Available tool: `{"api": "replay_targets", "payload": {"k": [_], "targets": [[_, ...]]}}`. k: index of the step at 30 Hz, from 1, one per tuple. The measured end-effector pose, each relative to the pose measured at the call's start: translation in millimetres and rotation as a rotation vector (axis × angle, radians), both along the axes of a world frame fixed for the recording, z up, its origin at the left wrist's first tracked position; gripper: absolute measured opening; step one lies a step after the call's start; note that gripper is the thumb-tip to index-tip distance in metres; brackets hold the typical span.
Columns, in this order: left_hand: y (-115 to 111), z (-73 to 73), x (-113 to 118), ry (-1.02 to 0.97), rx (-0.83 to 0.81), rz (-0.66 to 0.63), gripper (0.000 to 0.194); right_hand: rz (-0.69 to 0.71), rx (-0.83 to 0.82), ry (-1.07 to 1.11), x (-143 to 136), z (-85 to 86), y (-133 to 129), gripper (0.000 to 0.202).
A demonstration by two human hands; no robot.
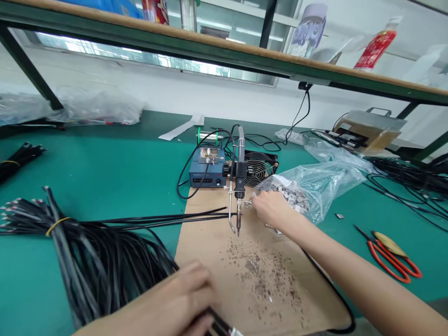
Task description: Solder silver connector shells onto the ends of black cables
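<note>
Near the bottom edge my left hand (185,298) is wrapped round some black cables (219,322), whose ends reach out past the fingers. My right hand (269,205) is closed beside a small metal piece (247,204), at the edge of a clear bag (315,182) of small metal parts (296,198); its fingertips are hidden. Between the hands a soldering iron (240,186) hangs tip down in a stand over a brown board (210,242) strewn with dark specks. Behind it stands a blue soldering station (207,172) with a solder spool (209,136).
A tied bundle of black cables (105,256) covers the left side. Orange-handled scissors (388,259) lie at the right. A fan (259,170) stands behind the iron. A shelf (224,42) crosses above the green table (105,154).
</note>
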State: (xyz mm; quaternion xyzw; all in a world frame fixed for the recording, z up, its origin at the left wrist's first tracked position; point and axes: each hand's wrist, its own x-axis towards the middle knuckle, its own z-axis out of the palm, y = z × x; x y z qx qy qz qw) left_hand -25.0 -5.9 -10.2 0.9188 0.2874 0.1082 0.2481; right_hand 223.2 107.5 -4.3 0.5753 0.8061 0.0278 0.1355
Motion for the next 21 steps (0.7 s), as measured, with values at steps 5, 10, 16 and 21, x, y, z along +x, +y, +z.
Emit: {"api": "replay_targets", "payload": {"k": [5,10,16,21], "targets": [[62,0.4,-19,0.211,0.148,0.414,0.029,0.058,0.029,0.013,4,4.3,-5,0.012],[103,3.6,-29,0.241,0.143,0.530,0.020,0.105,0.141,0.186,18,16.7,-20,0.029],[99,8.8,-32,0.193,0.141,0.599,0.026,0.107,0.161,0.448,42,27.3,-47,0.030],[92,27.0,-50,0.118,0.136,0.686,0.042,0.043,0.156,0.795,59,22.2,-65,0.022]]}}
